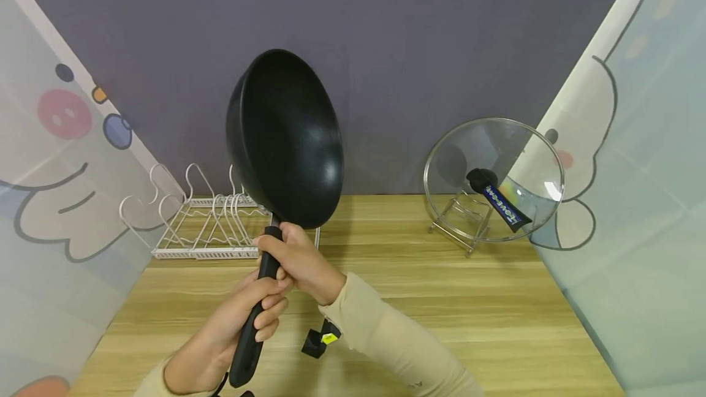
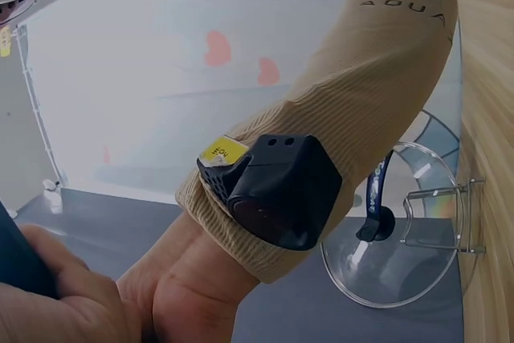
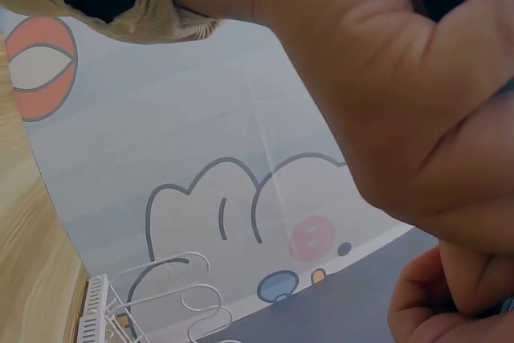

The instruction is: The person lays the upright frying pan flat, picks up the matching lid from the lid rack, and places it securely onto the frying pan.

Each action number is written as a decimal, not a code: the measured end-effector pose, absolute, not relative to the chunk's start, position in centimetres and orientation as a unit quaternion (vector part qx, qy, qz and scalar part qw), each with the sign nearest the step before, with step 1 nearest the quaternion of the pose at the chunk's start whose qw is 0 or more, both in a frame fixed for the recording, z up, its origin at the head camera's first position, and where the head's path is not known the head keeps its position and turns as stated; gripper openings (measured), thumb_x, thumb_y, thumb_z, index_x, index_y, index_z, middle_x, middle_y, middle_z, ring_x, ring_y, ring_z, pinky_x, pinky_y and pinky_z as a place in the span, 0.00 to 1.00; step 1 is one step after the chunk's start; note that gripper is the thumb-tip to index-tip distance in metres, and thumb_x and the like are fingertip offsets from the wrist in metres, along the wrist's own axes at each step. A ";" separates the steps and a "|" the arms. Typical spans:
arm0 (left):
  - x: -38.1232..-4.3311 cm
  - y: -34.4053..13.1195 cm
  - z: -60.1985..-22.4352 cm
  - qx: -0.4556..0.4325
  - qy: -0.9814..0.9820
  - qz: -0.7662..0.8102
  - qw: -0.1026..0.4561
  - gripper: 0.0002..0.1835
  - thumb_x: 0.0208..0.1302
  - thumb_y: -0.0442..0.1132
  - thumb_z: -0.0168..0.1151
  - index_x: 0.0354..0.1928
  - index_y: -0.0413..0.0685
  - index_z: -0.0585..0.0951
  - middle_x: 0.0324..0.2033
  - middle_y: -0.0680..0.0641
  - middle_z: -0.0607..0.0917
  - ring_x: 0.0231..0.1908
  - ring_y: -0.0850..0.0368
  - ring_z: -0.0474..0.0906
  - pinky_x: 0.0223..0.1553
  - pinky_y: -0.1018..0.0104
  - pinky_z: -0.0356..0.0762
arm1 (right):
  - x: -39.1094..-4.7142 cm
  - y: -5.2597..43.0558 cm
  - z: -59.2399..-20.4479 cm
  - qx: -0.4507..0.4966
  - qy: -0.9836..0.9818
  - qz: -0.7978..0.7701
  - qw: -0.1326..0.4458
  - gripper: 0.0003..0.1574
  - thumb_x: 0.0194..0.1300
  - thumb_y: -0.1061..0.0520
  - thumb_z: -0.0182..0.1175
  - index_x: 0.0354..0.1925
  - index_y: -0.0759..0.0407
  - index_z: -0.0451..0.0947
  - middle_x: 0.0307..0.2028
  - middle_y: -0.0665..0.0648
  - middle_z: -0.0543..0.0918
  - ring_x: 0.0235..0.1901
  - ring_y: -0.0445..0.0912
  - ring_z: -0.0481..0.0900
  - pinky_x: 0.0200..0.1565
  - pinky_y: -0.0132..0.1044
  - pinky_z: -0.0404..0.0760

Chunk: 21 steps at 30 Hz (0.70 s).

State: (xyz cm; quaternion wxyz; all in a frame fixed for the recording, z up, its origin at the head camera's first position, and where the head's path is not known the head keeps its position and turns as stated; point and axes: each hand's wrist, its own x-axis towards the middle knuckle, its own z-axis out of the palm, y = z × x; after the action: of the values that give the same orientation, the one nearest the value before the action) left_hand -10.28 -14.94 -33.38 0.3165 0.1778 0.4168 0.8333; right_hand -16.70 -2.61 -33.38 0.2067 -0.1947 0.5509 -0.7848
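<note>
A deep black wok (image 1: 292,133) is held up in the head view, tilted with its inside facing right and toward me. My right hand (image 1: 303,262) grips the upper part of its long black handle (image 1: 246,348), close to the pan. Lower down the same handle, my left hand (image 1: 239,311) has its fingers curled round it. The left wrist view shows part of the left hand (image 2: 60,303) beside the right wrist, and the right wrist view shows both hands close together at the handle.
Behind the wok a white wire dish rack (image 1: 204,225) stands at the back left of the wooden table (image 1: 441,317). At the back right, a glass lid (image 1: 529,158) with a black handle leans upright in a small metal stand (image 1: 463,238). Cartoon-printed panels flank both sides.
</note>
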 end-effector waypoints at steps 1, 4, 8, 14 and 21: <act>-10.3 -14.9 -33.5 0.180 0.411 0.835 0.317 0.10 0.72 0.31 0.35 0.41 0.50 0.68 0.22 0.59 0.70 0.17 0.72 0.67 0.18 0.82 0.67 | -16.7 -2.5 -33.4 -0.195 0.553 -0.783 0.207 0.06 0.64 0.60 0.53 0.35 0.63 0.66 0.18 0.51 0.72 0.13 0.38 0.70 0.16 0.26 0.69; -10.3 -14.6 -33.7 0.186 0.396 0.841 0.319 0.11 0.72 0.31 0.34 0.41 0.49 0.68 0.22 0.59 0.70 0.17 0.71 0.67 0.18 0.81 0.67 | -16.7 -2.2 -33.5 -0.193 0.559 -0.781 0.202 0.07 0.65 0.60 0.53 0.34 0.62 0.66 0.18 0.51 0.72 0.13 0.38 0.70 0.17 0.26 0.69; -10.4 -14.0 -34.0 0.193 0.381 0.846 0.319 0.11 0.72 0.30 0.33 0.41 0.48 0.68 0.22 0.59 0.70 0.17 0.71 0.67 0.18 0.81 0.68 | -16.6 -1.7 -33.6 -0.195 0.569 -0.775 0.194 0.06 0.65 0.60 0.52 0.33 0.61 0.66 0.18 0.51 0.72 0.13 0.38 0.69 0.16 0.27 0.68; -10.2 -13.3 -34.3 0.186 0.383 0.849 0.313 0.09 0.72 0.31 0.35 0.40 0.48 0.67 0.20 0.59 0.70 0.16 0.72 0.65 0.17 0.82 0.66 | -16.4 -1.0 -33.7 -0.206 0.571 -0.771 0.193 0.06 0.66 0.61 0.49 0.33 0.62 0.64 0.15 0.49 0.68 0.09 0.37 0.65 0.12 0.27 0.64; -10.2 -12.9 -34.8 0.197 0.368 0.852 0.315 0.10 0.72 0.30 0.34 0.40 0.48 0.67 0.21 0.59 0.70 0.17 0.72 0.68 0.18 0.82 0.67 | -16.4 -0.6 -34.0 -0.210 0.590 -0.758 0.183 0.06 0.63 0.61 0.50 0.32 0.62 0.63 0.14 0.49 0.67 0.07 0.36 0.62 0.11 0.26 0.62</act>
State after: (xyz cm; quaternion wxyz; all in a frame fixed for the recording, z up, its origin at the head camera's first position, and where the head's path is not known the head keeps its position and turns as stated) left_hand -10.17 -12.92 -34.80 0.3152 0.1969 0.3685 0.8521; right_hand -16.38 -0.63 -33.97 0.1831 -0.2103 0.5900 -0.7577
